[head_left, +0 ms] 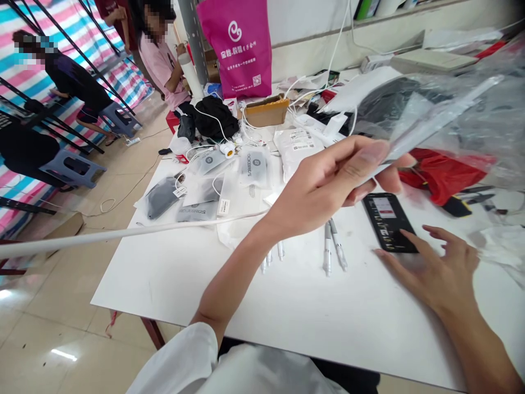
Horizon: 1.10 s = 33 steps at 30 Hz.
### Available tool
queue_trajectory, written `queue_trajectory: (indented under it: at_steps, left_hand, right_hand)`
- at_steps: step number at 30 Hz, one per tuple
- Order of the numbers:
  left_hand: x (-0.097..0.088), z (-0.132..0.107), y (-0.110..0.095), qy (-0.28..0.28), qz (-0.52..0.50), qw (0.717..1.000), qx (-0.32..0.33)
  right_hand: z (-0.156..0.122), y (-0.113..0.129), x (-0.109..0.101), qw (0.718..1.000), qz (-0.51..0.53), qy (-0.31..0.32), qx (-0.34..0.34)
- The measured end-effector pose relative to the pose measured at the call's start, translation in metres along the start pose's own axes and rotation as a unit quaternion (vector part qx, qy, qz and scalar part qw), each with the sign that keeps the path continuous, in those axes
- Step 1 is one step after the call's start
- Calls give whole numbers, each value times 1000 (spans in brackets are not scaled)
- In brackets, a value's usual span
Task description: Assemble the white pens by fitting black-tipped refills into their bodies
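My left hand (336, 180) is raised above the white table (287, 306), thumb and fingers pinched on the edge of a clear plastic bag (443, 109) that holds something dark. My right hand (435, 268) hovers low over the table with fingers spread, its fingertips at the lower edge of a black phone (388, 221) lying screen up. Two silver pens (333, 246) lie beside the phone under my left wrist.
Several grey packaged items (205, 183) and white cables lie at the table's far left. A red cloth (445, 175), a cardboard box (266, 111) and a pink bag (240, 46) stand further back. People sit on stools (69, 167) at left. A white cord (123, 234) crosses the view.
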<state>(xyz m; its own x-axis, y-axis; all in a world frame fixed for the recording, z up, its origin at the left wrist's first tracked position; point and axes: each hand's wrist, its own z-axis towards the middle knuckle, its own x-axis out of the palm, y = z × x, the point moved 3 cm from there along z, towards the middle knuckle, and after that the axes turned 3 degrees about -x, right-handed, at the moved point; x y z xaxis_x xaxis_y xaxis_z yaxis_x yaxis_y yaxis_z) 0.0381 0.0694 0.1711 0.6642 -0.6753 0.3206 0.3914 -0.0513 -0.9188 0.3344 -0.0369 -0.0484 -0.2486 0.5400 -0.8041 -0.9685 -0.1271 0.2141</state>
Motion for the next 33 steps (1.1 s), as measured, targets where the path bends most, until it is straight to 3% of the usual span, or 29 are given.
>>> queue_trajectory:
  at_steps: [5,15,19,24,29,33]
  left_hand:
    - [1,-2,-4,-22,12,1000,-17]
    - [-1,-2,2,-61,79,995,-20]
    - [-3,-2,3,-44,106,993,-35]
    - [-2,0,3,5,64,998,-6]
    - [-2,-2,0,-36,15,999,1]
    - [-1,-4,-2,-38,41,998,-9]
  right_hand:
    - [-1,-2,0,1000,-2,18,6]
    - [2,-2,-4,999,0,-36,-37]
    - [3,-2,-5,997,-1,-63,-51]
    - [3,3,-7,999,18,-40,-32]
    - [2,-6,-2,998,-7,-49,-45]
    - [0,-14,8,998,-32,-31,-44]
